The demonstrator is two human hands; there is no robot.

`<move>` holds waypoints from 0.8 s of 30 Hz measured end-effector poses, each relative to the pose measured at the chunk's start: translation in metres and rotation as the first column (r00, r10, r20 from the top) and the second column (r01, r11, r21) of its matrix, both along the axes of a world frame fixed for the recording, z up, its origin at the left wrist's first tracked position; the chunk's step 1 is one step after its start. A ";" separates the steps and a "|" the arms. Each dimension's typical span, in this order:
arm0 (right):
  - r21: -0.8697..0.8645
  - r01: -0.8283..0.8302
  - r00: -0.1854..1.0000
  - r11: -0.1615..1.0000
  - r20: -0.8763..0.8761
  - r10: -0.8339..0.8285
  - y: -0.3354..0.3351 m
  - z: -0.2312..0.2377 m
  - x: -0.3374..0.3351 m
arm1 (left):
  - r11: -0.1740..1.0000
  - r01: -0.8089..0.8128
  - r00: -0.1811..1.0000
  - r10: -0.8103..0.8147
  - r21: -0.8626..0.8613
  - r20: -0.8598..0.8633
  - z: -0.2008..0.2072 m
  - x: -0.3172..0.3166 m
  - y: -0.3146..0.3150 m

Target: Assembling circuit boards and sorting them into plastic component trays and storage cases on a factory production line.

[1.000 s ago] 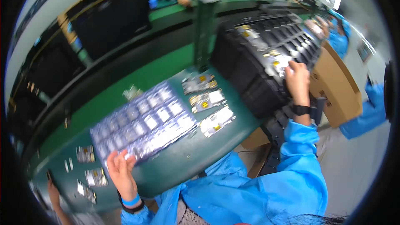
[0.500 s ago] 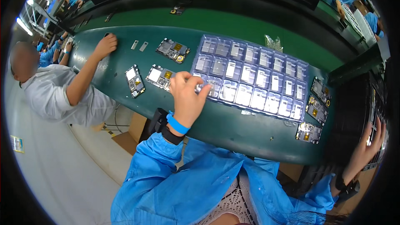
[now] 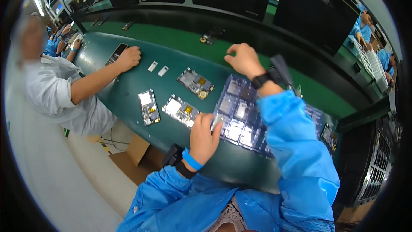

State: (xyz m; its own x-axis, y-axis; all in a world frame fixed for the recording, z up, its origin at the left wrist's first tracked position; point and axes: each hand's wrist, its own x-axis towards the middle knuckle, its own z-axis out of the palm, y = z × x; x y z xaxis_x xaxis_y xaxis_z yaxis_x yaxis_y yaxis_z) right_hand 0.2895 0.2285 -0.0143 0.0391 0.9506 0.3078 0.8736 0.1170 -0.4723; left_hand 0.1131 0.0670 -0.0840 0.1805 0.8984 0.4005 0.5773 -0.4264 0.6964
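The left hand's grip point(image 3: 203, 139) pinches a small silver plate point(image 3: 217, 121) at the near-left corner of the clear tray point(image 3: 257, 147). The plate seems not yet placed; its long axis slants away and rightward, its facing unclear. Visible tray cells hold pieces; circuit boards point(image 3: 181, 111) lie loose on the bench point(image 3: 128, 111). Whether the curled right hand point(image 3: 245, 61) holds anything, I cannot tell.

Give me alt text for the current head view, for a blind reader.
A blue-sleeved person's left hand seems to pinch a small silvery piece at the near-left corner of a bluish, compartmented plastic tray, while the right hand hovers near its far-left corner. Three grey circuit boards lie left on a dark green bench.
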 end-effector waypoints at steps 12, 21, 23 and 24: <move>0.039 -0.260 0.777 0.965 0.602 0.185 0.176 -0.077 -0.030 | 0.999 0.036 0.998 -0.034 -0.038 0.054 -0.005 -0.004 -0.005; -0.114 -0.280 0.709 0.953 0.645 0.286 0.167 -0.035 -0.004 | 0.999 -0.037 0.996 0.035 0.025 0.083 -0.005 -0.007 -0.005; -0.099 -0.319 0.671 0.943 0.679 0.298 0.143 -0.018 0.009 | 0.998 -0.040 0.995 0.036 0.042 0.093 -0.005 -0.006 -0.011; -0.126 -0.338 0.727 0.933 0.594 0.344 0.134 -0.015 0.010 | 0.997 -0.041 0.991 0.032 0.067 0.132 -0.005 -0.006 -0.013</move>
